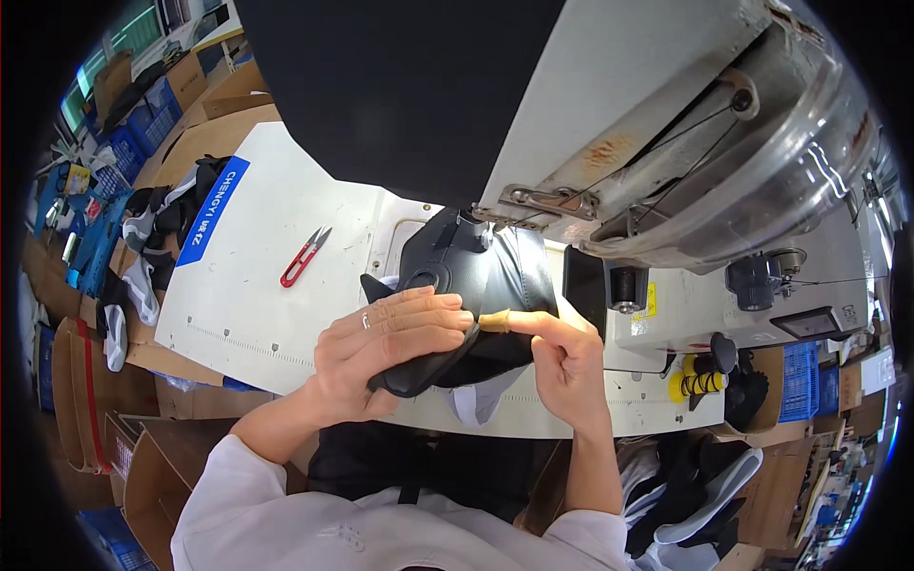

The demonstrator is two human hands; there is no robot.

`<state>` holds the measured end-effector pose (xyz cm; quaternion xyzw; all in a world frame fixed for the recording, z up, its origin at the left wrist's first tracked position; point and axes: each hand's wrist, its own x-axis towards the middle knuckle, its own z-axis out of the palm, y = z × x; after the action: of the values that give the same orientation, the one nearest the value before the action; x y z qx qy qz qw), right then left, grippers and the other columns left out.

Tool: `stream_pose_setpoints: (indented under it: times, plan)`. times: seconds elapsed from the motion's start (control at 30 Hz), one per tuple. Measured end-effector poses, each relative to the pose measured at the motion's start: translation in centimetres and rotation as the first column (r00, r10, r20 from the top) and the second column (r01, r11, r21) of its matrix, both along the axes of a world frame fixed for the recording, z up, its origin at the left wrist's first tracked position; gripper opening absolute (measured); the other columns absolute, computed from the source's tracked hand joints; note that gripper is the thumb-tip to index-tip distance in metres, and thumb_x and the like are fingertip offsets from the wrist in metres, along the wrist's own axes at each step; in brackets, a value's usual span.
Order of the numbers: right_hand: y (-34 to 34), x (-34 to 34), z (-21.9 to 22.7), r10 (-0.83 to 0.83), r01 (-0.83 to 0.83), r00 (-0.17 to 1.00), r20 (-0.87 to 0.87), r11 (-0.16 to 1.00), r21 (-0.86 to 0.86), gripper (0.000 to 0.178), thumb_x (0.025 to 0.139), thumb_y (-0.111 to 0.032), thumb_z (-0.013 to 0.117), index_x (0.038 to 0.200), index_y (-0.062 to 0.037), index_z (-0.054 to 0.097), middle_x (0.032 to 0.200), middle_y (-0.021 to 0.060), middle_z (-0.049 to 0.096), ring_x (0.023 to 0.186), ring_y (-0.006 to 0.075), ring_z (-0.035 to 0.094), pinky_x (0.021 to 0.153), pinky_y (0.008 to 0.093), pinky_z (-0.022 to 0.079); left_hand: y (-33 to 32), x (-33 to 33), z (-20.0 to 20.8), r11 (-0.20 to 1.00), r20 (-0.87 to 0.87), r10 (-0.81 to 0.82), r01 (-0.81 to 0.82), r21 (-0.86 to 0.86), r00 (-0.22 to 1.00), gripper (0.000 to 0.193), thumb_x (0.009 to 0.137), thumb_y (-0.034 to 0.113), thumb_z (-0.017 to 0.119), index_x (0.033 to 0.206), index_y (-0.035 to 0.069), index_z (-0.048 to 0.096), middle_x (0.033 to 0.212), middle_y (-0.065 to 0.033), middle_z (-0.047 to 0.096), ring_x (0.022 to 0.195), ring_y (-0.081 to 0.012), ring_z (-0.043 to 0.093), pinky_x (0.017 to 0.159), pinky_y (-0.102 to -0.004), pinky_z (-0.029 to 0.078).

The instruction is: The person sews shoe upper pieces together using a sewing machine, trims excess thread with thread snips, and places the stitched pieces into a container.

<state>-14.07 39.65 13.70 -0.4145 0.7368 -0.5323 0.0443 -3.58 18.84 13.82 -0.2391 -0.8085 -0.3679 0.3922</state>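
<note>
A black leather-like piece (443, 257) with stitched seams and a round raised detail lies under the needle area of the sewing machine (571, 124). Some white fabric (476, 402) shows beneath its near edge. My left hand (386, 338), with a ring on one finger, lies across the piece's near left part, fingers together and thumb hidden. From the right, my right hand (562, 357) reaches its index finger, wearing a tan finger cover, onto the piece near my left fingertips. Its other fingers are mostly hidden at the piece's edge.
Red-handled thread snips (307, 257) lie on the white machine table (252, 314), left of the piece. A black thread spool (626, 287) stands by the machine at right. Black and white cut pieces (685, 495) are heaped at lower right. Cardboard boxes (157, 476) stand at lower left.
</note>
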Motion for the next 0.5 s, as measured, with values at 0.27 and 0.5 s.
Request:
stream_pose_setpoints:
  times: [0.27, 0.5]
  plan:
    - [0.0, -0.6, 1.3, 0.131, -0.104, 0.971, -0.202, 0.985, 0.139, 0.043, 0.080, 0.009, 0.049, 0.114, -0.0071, 0.071, 0.075, 0.0194, 0.064, 0.058, 0.0243, 0.056, 0.058, 0.0311, 0.043, 0.2, 0.3, 0.6, 1.000, 0.051, 0.015, -0.015, 0.010, 0.999, 0.039, 0.068, -0.002, 0.053, 0.103, 0.000, 0.070, 0.104, -0.0116, 0.072, 0.106, -0.0304, 0.067, 0.099, -0.0426, 0.050]
    - [-0.8, -0.7, 0.7, -0.006, -0.045, 0.973, -0.231, 0.976, -0.211, 0.033, 0.083, 0.008, 0.050, 0.102, -0.0057, 0.073, 0.081, 0.0139, 0.070, 0.056, 0.0222, 0.059, 0.056, 0.0292, 0.045, -0.4, 0.4, 0.8, 0.998, 0.109, -0.030, 0.037, -0.060, 0.994, 0.041, 0.064, -0.002, 0.050, 0.099, 0.000, 0.070, 0.104, -0.0109, 0.072, 0.107, -0.0281, 0.067, 0.102, -0.0409, 0.049]
